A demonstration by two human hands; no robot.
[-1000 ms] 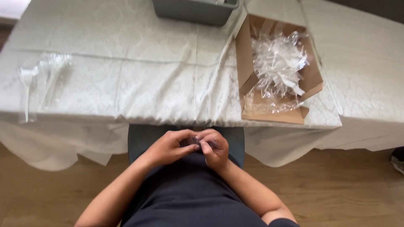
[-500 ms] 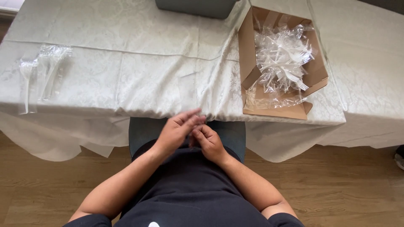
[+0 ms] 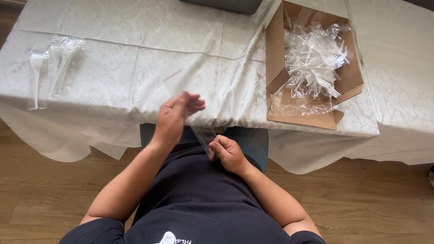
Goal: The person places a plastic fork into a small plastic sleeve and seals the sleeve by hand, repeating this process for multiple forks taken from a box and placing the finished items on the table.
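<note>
My right hand [image 3: 228,152] rests over my lap and pinches the lower end of a small clear plastic sleeve [image 3: 204,134], which stands up toward the table edge. My left hand [image 3: 175,115] is lifted in front of the table edge, just left of the sleeve; its fingers are together and slightly bent, and they hold nothing. What is inside the sleeve I cannot make out.
A table under a white patterned cloth [image 3: 135,68] fills the upper view. An open cardboard box [image 3: 275,68] at the right holds several white plastic forks [image 3: 316,58] in clear wrap. Clear wrapped pieces [image 3: 52,68] lie at the far left. A grey bin [image 3: 226,5] stands at the back.
My hands were together over my lap. Now they have come apart: the left has risen toward the table edge and the right keeps the clear sleeve. The camera has tilted down slightly.
</note>
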